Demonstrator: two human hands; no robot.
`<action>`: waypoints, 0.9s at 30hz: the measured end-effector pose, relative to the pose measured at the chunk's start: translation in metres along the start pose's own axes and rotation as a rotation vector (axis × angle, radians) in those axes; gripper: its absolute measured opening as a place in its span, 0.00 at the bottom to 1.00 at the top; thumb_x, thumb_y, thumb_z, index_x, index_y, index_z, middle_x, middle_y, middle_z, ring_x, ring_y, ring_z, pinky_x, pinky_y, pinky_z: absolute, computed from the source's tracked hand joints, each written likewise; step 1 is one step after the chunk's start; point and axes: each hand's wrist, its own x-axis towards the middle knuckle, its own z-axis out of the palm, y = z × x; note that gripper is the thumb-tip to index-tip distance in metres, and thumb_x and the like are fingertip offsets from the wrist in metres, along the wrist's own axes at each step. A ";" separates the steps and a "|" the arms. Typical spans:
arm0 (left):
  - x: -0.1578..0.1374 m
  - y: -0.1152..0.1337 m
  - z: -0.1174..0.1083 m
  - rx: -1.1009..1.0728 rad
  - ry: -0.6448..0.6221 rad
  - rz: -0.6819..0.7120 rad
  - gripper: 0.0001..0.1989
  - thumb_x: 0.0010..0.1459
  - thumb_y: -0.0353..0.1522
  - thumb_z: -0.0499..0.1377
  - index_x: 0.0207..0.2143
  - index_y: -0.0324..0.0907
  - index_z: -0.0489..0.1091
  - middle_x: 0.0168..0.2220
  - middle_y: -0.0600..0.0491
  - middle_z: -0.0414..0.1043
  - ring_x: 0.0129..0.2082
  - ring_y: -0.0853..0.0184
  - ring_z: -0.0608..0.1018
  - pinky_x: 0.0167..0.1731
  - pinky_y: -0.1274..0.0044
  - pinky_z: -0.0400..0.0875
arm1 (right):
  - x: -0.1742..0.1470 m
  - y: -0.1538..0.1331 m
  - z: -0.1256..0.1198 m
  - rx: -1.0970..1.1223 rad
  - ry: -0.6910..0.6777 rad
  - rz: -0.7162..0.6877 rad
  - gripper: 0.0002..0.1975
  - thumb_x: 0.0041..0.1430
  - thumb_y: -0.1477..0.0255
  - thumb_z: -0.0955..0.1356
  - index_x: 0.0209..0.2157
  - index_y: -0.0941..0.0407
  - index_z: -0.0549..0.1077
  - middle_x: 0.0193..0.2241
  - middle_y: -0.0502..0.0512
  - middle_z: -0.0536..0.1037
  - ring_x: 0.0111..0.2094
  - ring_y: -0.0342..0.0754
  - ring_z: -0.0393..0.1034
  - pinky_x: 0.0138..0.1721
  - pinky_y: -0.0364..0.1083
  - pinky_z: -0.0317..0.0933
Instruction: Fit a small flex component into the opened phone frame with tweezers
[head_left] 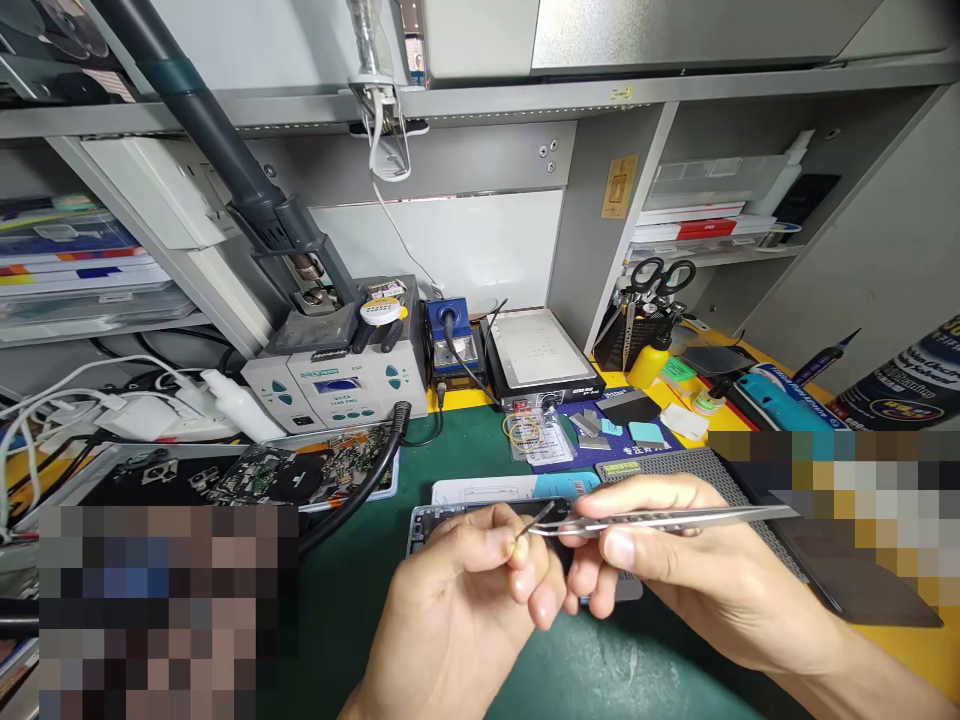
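Left hand (480, 590) is pinching a small dark strip (537, 517) between thumb and forefinger, over the green mat (352, 620); taking this hand as the dial's centre. The strip's free end is pointing toward 1 o'clock.

Right hand (697, 560), at 3 o'clock, is holding metal tweezers (675, 520) between thumb and fingers. Tips are pointing to 9 and meeting the strip; cannot tell whether they are gripping it.

Just behind the hands, at 12, an opened phone-like device (429, 520) is lying on the mat, partly hidden.

Further out: tray of circuit boards (330, 462) sitting at 10; hot-air station (337, 390) standing at 11; heating plate (544, 350) resting between 12 and 1; scissors (660, 278) standing in a black mesh holder (616, 335) at 1.
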 end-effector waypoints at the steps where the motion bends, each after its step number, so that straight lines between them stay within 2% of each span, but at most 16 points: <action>1: 0.000 0.001 0.000 -0.013 -0.001 -0.007 0.13 0.59 0.29 0.56 0.21 0.37 0.72 0.21 0.52 0.66 0.27 0.66 0.69 0.40 0.69 0.67 | 0.000 0.000 0.000 0.001 0.000 -0.003 0.09 0.62 0.74 0.75 0.44 0.52 0.84 0.33 0.59 0.88 0.33 0.49 0.84 0.34 0.44 0.76; 4: -0.001 -0.001 0.000 0.111 0.094 0.069 0.13 0.62 0.30 0.56 0.23 0.39 0.70 0.25 0.53 0.65 0.29 0.65 0.69 0.40 0.69 0.66 | 0.001 -0.001 0.001 -0.003 0.017 -0.001 0.09 0.62 0.73 0.75 0.44 0.52 0.84 0.33 0.59 0.88 0.33 0.49 0.84 0.34 0.44 0.76; 8: -0.004 -0.009 -0.005 0.593 0.251 0.336 0.14 0.66 0.36 0.57 0.26 0.43 0.69 0.28 0.54 0.66 0.33 0.64 0.69 0.39 0.71 0.62 | 0.002 -0.001 0.001 -0.021 0.062 -0.002 0.09 0.61 0.72 0.76 0.44 0.53 0.84 0.32 0.59 0.88 0.32 0.48 0.83 0.35 0.44 0.76; 11: -0.006 -0.015 -0.009 0.782 0.269 0.445 0.16 0.67 0.42 0.58 0.28 0.44 0.69 0.29 0.55 0.66 0.33 0.65 0.69 0.38 0.72 0.62 | 0.003 -0.002 0.002 -0.010 0.075 0.005 0.09 0.60 0.71 0.76 0.43 0.53 0.85 0.31 0.60 0.88 0.31 0.48 0.83 0.34 0.44 0.76; 20: -0.006 -0.020 -0.003 0.823 0.327 0.522 0.15 0.68 0.41 0.57 0.28 0.45 0.69 0.28 0.55 0.66 0.32 0.65 0.69 0.35 0.74 0.62 | 0.004 -0.002 0.005 0.042 0.087 0.001 0.07 0.60 0.73 0.76 0.41 0.55 0.85 0.33 0.60 0.88 0.31 0.48 0.84 0.33 0.43 0.77; 23: -0.006 -0.018 -0.002 0.790 0.318 0.480 0.15 0.66 0.41 0.59 0.28 0.44 0.71 0.28 0.54 0.67 0.33 0.63 0.70 0.37 0.72 0.62 | 0.003 -0.002 0.004 0.031 0.081 0.000 0.07 0.61 0.74 0.76 0.42 0.54 0.85 0.35 0.60 0.88 0.31 0.48 0.84 0.34 0.44 0.77; 27: -0.004 -0.012 0.000 0.659 0.277 0.358 0.15 0.65 0.38 0.59 0.26 0.43 0.71 0.28 0.52 0.67 0.34 0.61 0.71 0.39 0.70 0.63 | 0.002 -0.001 0.003 0.002 0.071 -0.011 0.08 0.61 0.74 0.75 0.43 0.53 0.85 0.35 0.60 0.88 0.31 0.48 0.83 0.34 0.44 0.77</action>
